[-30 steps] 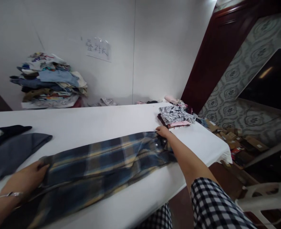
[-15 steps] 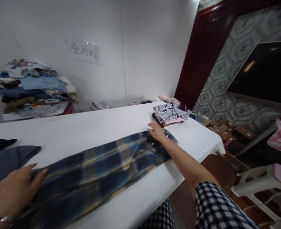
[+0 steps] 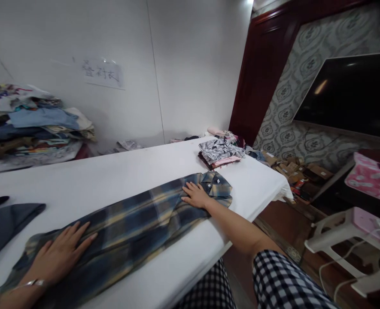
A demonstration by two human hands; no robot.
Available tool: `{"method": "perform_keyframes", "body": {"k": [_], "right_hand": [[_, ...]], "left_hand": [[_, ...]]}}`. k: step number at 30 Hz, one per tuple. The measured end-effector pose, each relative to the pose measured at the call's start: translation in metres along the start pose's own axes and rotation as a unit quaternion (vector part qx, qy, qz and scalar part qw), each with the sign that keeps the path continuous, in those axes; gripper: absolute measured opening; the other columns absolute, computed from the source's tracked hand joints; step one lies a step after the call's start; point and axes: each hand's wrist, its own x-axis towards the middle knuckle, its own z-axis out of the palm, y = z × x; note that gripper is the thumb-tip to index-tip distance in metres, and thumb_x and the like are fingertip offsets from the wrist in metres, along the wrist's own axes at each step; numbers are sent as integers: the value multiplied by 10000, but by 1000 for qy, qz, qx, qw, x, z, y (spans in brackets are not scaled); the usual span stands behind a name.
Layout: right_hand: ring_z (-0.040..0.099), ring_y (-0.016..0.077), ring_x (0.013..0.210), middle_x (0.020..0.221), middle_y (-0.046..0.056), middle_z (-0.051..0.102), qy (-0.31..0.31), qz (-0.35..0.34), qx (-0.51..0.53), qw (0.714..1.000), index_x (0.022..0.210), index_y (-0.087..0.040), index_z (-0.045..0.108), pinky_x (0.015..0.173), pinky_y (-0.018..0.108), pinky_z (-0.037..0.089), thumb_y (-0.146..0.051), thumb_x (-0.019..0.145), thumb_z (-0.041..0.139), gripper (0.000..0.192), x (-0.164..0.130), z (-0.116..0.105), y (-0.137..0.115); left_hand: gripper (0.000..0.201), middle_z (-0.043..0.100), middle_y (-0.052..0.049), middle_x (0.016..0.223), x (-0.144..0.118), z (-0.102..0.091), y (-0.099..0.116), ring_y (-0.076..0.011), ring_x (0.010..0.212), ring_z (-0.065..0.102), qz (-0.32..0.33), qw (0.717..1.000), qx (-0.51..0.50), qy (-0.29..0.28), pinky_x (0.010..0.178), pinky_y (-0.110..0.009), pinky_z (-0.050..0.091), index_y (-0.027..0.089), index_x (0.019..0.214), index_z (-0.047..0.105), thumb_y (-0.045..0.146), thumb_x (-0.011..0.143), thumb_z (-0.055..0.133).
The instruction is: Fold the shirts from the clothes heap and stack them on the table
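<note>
Plaid shirt (image 3: 138,223), laid lengthwise on white table (image 3: 119,176); left hand (image 3: 59,255) at 8 o'clock and right hand (image 3: 196,196) at 2 o'clock, both spread flat upon it.

The shirt (image 3: 138,223) lies lengthwise on the desk (image 3: 119,176), left hand (image 3: 59,257) at its 8 o'clock end, right hand (image 3: 196,196) at its 2 o'clock end, folded stack (image 3: 220,152) beyond at 1 o'clock.

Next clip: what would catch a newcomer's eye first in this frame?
The long plaid shirt stretched across the near edge of the white table, with the left hand flat on its lower end and the right hand flat just below the collar. Behind it, a small folded stack of clothes sits at the table's far right corner, and a tall heap of garments stands against the wall at left.
</note>
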Motion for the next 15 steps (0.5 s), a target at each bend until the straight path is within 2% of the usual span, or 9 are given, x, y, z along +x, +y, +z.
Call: {"method": "perform_keyframes", "body": {"k": [2,4,6,7,8,11,13,15], "right_hand": [[111,259,1444,1559,105,181,-6,4,-22,1000,1461,-219,313,1140,505,83,-566,925,340,639,-5,1,0],[148,265,1437,1550,115,212,-22,22,-18,999,1446,-211,347,1131,522,115,-560,928,335,625,-9,-1,-4],[188,281,1427,1530,125,271,-10,40,-13,999,1425,-216,387,1113,557,146,-584,926,301,626,-11,-4,-16],[170,284,1431,1529,124,272,22,28,-20,999,1425,-213,388,1112,565,138,-590,923,299,634,-10,-5,-25],[152,276,1436,1536,116,259,48,-6,-23,999,1430,-215,379,1119,555,128,-590,922,297,637,-10,-6,-36],[122,253,1443,1553,85,215,89,-140,-16,986,1450,-235,342,1136,522,115,-592,924,277,639,-9,3,-80],[123,256,1443,1554,78,212,75,-200,-24,977,1454,-244,334,1137,519,112,-602,920,276,646,-11,19,-107],[147,274,1437,1545,91,240,32,-219,-52,974,1446,-231,356,1132,525,118,-601,917,284,650,-11,39,-125]], "left_hand": [[372,581,52,1317,-1,-12,8,-307,1333,392,-19,999,-48,6,1044,-540,281,387,948,697,422,648,480],[388,610,32,1291,-7,-30,17,-241,1325,413,-60,993,-98,19,1078,-424,307,317,990,673,427,737,401],[464,591,-36,1313,-19,-48,24,-237,1290,452,-195,974,-102,56,1080,-379,320,231,1097,626,442,814,325],[511,561,-77,1343,-25,-56,26,-250,1259,482,-234,966,-101,53,1062,-372,343,188,1176,582,471,837,324],[542,560,-112,1336,-31,-62,27,-260,1216,520,-266,958,-96,47,1026,-366,382,159,1206,560,493,844,333],[530,643,-172,1189,-45,-71,24,-289,1077,611,-351,933,-80,11,891,-348,466,123,1118,612,517,818,424],[541,657,-200,1144,-51,-71,22,-302,1051,625,-392,917,-75,-5,845,-339,477,105,1066,637,541,791,472],[559,650,-225,1148,-51,-70,22,-313,1052,626,-419,904,-80,-16,817,-331,479,90,1030,652,562,772,502]]}}
